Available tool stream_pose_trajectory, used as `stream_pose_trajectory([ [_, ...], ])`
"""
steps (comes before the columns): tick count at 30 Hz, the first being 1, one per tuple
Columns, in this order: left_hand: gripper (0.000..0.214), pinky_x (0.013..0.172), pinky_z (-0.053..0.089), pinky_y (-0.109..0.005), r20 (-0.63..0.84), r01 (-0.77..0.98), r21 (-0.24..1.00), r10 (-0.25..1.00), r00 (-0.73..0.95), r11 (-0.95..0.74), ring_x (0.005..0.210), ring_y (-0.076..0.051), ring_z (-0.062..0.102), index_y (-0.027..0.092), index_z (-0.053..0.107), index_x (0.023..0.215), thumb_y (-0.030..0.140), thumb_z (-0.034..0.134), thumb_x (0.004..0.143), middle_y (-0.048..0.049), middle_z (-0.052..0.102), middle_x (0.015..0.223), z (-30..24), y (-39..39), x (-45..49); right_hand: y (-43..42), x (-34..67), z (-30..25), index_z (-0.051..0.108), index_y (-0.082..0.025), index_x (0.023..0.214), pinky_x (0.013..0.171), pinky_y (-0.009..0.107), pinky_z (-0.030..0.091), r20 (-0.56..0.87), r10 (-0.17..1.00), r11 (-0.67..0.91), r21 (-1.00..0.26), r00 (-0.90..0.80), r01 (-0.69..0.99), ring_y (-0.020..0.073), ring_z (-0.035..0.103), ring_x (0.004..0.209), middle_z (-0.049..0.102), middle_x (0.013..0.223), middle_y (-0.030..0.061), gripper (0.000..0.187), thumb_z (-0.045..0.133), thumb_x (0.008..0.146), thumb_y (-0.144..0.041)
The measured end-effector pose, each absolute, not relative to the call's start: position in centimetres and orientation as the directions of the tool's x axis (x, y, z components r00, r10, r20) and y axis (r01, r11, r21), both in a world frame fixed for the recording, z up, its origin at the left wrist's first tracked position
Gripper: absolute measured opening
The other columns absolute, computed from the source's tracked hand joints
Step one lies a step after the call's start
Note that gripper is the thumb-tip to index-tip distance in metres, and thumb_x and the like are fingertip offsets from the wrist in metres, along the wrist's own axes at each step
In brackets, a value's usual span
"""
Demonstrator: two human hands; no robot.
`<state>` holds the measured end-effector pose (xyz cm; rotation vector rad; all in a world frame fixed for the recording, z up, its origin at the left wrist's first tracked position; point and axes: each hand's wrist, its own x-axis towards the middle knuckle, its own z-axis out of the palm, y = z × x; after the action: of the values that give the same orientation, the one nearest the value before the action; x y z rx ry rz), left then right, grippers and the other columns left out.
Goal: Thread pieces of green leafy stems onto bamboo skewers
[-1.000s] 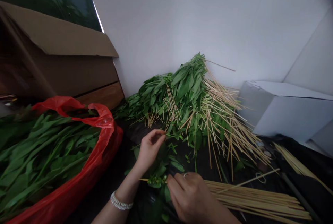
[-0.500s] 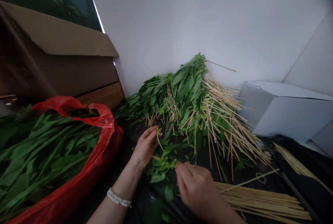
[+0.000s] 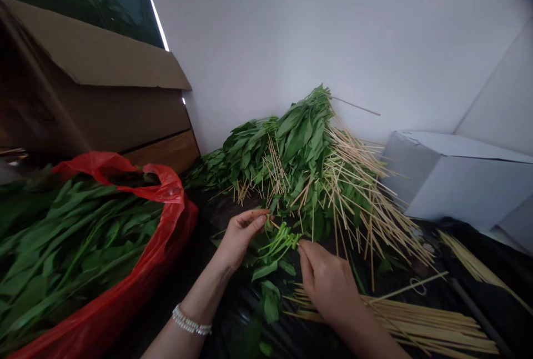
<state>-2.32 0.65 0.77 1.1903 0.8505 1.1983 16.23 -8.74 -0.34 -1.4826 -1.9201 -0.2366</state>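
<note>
A sprig of green stems was held between the two hands, its long axis slanting from lower left up to the right, with its stem ends nearer the right hand. That hand's grip was closed on those ends, pinched between the fingertips. The left hand lay at the sprig's other side, its fingers curled almost shut; whether anything was held there could not be told. Loose leaves were spread beneath on a black plastic sheet. A heap of leafy stems mixed with bamboo skewers was piled beyond, and bundled skewers were laid to the right.
</note>
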Motion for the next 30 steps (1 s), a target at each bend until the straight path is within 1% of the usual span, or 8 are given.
stream_pose_trajectory([
  [5,0.030,0.076,0.048,-0.024,0.145,-0.144,0.984,0.951,0.272,-0.109,0.080,-0.016,0.065,0.017,0.076,0.098,0.033,0.079,0.073,-0.0073,0.075,0.092,0.56,0.48,-2.34,-8.69,16.32,-0.34,0.064,-0.018,0.091,0.059,0.024,0.043,0.596,0.795,0.327,-0.269,-0.110,0.906,0.0173,0.070,0.069,0.071,0.079,0.0058,0.029,0.035,0.095,-0.016],
  [8,0.026,0.074,0.047,-0.022,0.167,-0.091,0.985,0.943,0.289,-0.147,0.078,-0.015,0.064,0.016,0.076,0.095,0.033,0.077,0.075,-0.0064,0.074,0.090,0.69,0.38,-2.17,-8.69,16.37,-0.38,0.064,-0.018,0.092,0.060,0.024,0.043,0.580,0.808,0.322,-0.285,-0.106,0.903,0.0181,0.070,0.071,0.071,0.079,0.0056,0.029,0.035,0.095,-0.016],
  [10,0.024,0.074,0.047,-0.022,0.173,-0.120,0.982,0.941,0.290,-0.143,0.077,-0.014,0.064,0.016,0.075,0.091,0.034,0.076,0.076,-0.0054,0.074,0.086,0.86,0.31,-2.05,-8.70,16.38,-0.40,0.064,-0.018,0.092,0.059,0.024,0.043,0.578,0.810,0.322,-0.292,-0.102,0.901,0.0183,0.070,0.070,0.071,0.079,0.0055,0.028,0.036,0.096,-0.017],
  [13,0.024,0.075,0.049,-0.023,0.142,-0.259,0.964,0.946,0.290,-0.065,0.077,-0.014,0.066,0.018,0.072,0.089,0.036,0.077,0.075,-0.0037,0.073,0.086,1.15,0.23,-1.99,-8.72,16.36,-0.39,0.064,-0.018,0.091,0.059,0.025,0.043,0.592,0.800,0.327,-0.294,-0.097,0.898,0.0187,0.070,0.070,0.071,0.081,0.0061,0.028,0.036,0.096,-0.017],
  [15,0.026,0.075,0.050,-0.023,0.112,-0.321,0.947,0.954,0.279,-0.017,0.075,-0.014,0.067,0.018,0.070,0.089,0.036,0.079,0.073,-0.0032,0.073,0.086,1.27,0.21,-2.01,-8.75,16.33,-0.38,0.064,-0.018,0.091,0.061,0.025,0.043,0.597,0.796,0.340,-0.297,-0.104,0.892,0.0188,0.070,0.071,0.071,0.081,0.0062,0.028,0.036,0.096,-0.018],
  [20,0.029,0.072,0.049,-0.019,0.085,-0.319,0.948,0.958,0.274,0.007,0.073,-0.010,0.065,0.016,0.072,0.093,0.036,0.080,0.073,-0.0045,0.073,0.088,1.13,0.39,-2.05,-8.82,16.25,-0.50,0.064,-0.018,0.092,0.063,0.024,0.044,0.591,0.800,0.337,-0.297,-0.105,0.893,0.0190,0.070,0.077,0.072,0.084,0.0064,0.029,0.035,0.096,-0.018],
  [25,0.034,0.081,0.048,-0.022,0.137,-0.283,0.958,0.945,0.297,-0.050,0.081,-0.013,0.066,0.016,0.073,0.099,0.031,0.082,0.070,-0.0058,0.075,0.093,0.76,0.74,-2.13,-8.87,16.26,-0.39,0.064,-0.018,0.092,0.062,0.025,0.044,0.572,0.814,0.318,-0.295,-0.100,0.901,0.0189,0.070,0.073,0.072,0.083,0.0057,0.029,0.036,0.096,-0.018],
  [30,0.034,0.082,0.047,-0.022,0.093,-0.315,0.949,0.963,0.254,-0.009,0.083,-0.013,0.067,0.017,0.073,0.099,0.034,0.082,0.071,-0.0056,0.076,0.090,0.83,0.65,-2.21,-8.91,16.27,-0.22,0.065,-0.019,0.092,0.062,0.024,0.043,0.580,0.809,0.323,-0.301,-0.097,0.897,0.0180,0.070,0.073,0.072,0.083,0.0055,0.030,0.035,0.096,-0.018],
])
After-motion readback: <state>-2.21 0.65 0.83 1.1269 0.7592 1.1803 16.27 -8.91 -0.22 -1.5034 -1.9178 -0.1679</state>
